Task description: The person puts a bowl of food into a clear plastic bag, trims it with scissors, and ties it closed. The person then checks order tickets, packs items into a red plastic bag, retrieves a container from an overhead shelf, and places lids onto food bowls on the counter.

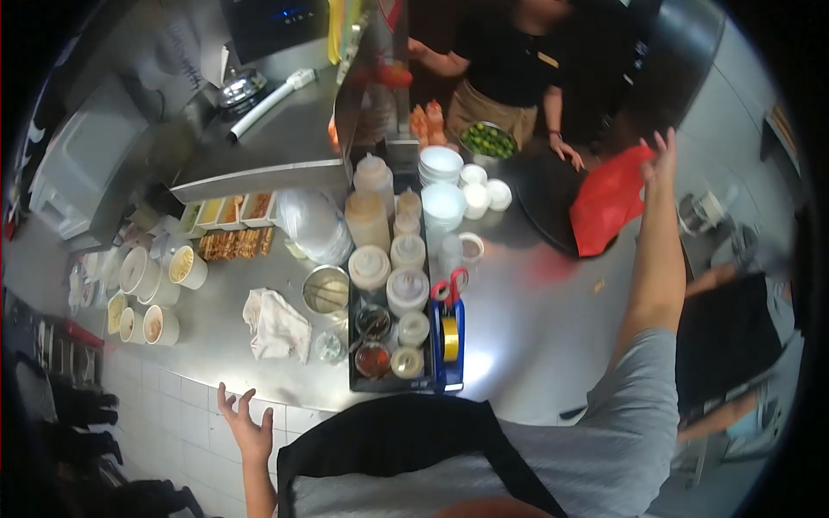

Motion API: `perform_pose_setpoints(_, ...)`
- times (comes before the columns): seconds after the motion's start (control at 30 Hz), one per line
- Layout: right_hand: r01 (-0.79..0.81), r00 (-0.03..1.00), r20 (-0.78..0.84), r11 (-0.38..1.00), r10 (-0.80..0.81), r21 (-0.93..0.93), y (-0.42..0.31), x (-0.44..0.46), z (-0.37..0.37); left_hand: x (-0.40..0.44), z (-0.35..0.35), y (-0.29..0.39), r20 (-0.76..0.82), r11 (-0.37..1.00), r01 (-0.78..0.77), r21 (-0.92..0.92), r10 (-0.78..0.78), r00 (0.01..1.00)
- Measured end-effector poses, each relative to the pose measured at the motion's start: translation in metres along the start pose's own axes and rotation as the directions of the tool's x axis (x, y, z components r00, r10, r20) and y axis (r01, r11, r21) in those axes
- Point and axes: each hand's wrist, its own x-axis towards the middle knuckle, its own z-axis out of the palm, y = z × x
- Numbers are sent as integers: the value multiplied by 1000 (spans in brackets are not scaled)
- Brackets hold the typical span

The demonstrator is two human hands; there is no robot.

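Note:
My right hand (660,164) is raised at the upper right, its fingers closed on the edge of a red cloth or bag (609,200). The red thing hangs over a round black tray (546,192) on the steel counter. At the lower left, my left hand (249,425) hangs in the air in front of the counter edge, fingers apart and nothing in them. A crumpled white cloth (275,325) and a metal pot (325,291) lie on the counter beyond it.
Sauce bottles (368,220) stand in a black tray mid-counter, beside a blue tape dispenser (449,345). White tubs (161,325) are at the left. A person in black (509,60) stands across the counter near a bowl of green pieces (488,140). Another person (725,337) is at the right.

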Motion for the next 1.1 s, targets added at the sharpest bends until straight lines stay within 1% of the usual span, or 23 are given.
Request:
perform_pose_setpoints(0.07,21,997,69,1000,-22,7,33,41,-13,-1,6,3,-16,998,-45,40,45,999)
perform_pose_setpoints(0.1,75,994,82,997,-72,-29,50,54,-15,1,6,9,-28,996,-66,68,68,997)
perform_pose_setpoints(0.13,474,853,357,850,-380,-230,84,86,-43,0,4,16,-37,993,-69,101,73,997)
perform_pose_setpoints(0.17,819,551,564,530,-615,-222,119,121,-74,1,1,22,-36,993,-45,109,49,998)
perform_pose_setpoints(0.2,341,914,271,934,-302,-109,132,153,-77,3,1,24,-33,993,-17,113,21,999)
perform_pose_setpoints(0.23,-82,976,203,997,77,15,129,153,-72,4,0,26,-34,992,17,127,-12,999)
perform_pose_setpoints(0.27,-199,970,136,980,200,-19,114,135,-49,2,1,27,-62,991,43,124,-35,997)
perform_pose_setpoints(0.3,-137,979,114,964,167,-228,123,143,-46,0,2,27,-80,990,69,120,-59,995)
perform_pose_setpoints(0.33,-265,952,54,901,301,-345,125,152,-43,0,3,26,-92,991,72,113,-61,994)
perform_pose_setpoints(0.4,-297,932,36,819,360,-491,126,155,-45,-3,5,22,-79,986,155,58,-150,985)
perform_pose_setpoints(0.43,-344,915,-5,775,403,-531,107,120,-21,-7,8,12,-55,978,206,35,-204,977)
perform_pose_setpoints(0.5,-212,967,51,897,251,-388,100,101,-29,-17,17,-16,-10,957,291,-12,-291,957)
perform_pose_setpoints(0.53,-253,951,99,924,292,-287,93,87,-19,-23,19,-33,-3,916,392,-83,-394,919)
perform_pose_setpoints(0.6,-340,917,193,938,348,-76,39,15,21,-26,19,-70,32,799,558,-223,-566,824)
perform_pose_setpoints(0.63,-266,941,196,962,274,-66,13,-26,44,-21,12,-91,76,720,596,-356,-613,786)
perform_pose_setpoints(0.7,45,936,351,998,-24,-50,-31,-99,69,-5,-7,-139,189,507,632,-586,-673,715)
perform_pose_setpoints(0.77,312,831,491,950,-260,-24,-73,-173,91,21,-25,-185,46,451,515,-729,-718,695)
perform_pose_setpoints(0.83,537,660,630,843,-411,-13,-106,-243,100,58,-49,-232,-105,444,343,-828,-723,683)
perform_pose_setpoints(0.9,585,595,715,808,-366,-73,-130,-264,77,98,-79,-263,-187,444,258,-858,-738,648)
perform_pose_setpoints(0.93,608,565,754,787,-336,-105,-137,-278,71,116,-94,-276,-204,458,253,-852,-736,645)
perform_pose_setpoints(1.0,463,339,876,871,-343,162,-151,-348,89,151,-120,-304,-234,487,248,-838,-729,643)
perform_pose_setpoints(1.03,357,218,905,893,-365,274,-152,-381,100,167,-132,-324,-242,539,312,-783,-724,646)
perform_pose_setpoints(1.1,274,64,980,947,-189,165,-141,-428,114,199,-155,-369,-255,632,430,-645,-708,659)
